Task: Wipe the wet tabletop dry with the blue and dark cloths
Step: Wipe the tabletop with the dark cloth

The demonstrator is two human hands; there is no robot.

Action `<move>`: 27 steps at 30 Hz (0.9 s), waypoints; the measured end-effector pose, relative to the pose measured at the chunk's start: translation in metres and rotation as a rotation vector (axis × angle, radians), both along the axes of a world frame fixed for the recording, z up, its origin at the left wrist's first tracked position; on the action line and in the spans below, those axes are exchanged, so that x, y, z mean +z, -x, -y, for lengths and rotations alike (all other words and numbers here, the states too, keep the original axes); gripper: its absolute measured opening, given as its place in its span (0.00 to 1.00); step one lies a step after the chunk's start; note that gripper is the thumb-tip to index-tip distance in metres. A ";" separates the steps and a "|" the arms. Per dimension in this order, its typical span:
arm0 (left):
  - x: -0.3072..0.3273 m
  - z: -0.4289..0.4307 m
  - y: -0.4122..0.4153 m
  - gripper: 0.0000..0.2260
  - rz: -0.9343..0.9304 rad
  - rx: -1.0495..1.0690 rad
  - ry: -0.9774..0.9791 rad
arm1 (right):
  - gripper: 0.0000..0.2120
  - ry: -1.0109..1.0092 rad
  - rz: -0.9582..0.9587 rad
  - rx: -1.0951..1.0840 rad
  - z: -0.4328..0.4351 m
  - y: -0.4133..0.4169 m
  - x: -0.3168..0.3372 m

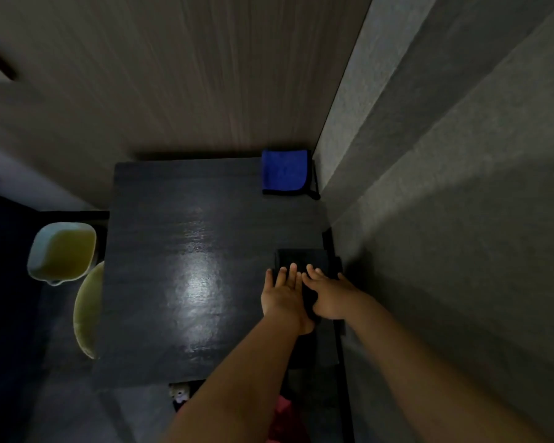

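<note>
Both hands are flat on the dark cloth (301,260) at the tabletop's (179,238) right edge: left hand (283,294) and right hand (328,292) side by side, fingers spread, pressing down. The blue cloth (284,172) sits folded in the far right corner, well apart from them.

Single head-worn view, looking steeply down, close over the dark tabletop (186,251), corner walls beyond
</note>
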State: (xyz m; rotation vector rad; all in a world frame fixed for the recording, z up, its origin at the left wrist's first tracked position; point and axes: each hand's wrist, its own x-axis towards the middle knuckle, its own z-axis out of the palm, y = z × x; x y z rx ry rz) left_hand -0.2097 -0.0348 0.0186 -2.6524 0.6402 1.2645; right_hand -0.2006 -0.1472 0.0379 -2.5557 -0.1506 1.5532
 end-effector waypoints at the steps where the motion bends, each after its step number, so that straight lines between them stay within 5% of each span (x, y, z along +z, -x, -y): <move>1: 0.001 0.000 0.001 0.42 0.004 -0.010 -0.003 | 0.38 -0.001 0.004 -0.008 -0.001 0.002 0.000; 27: 0.004 -0.009 0.053 0.35 -0.035 0.047 0.012 | 0.37 0.055 0.047 -0.052 -0.011 0.059 -0.007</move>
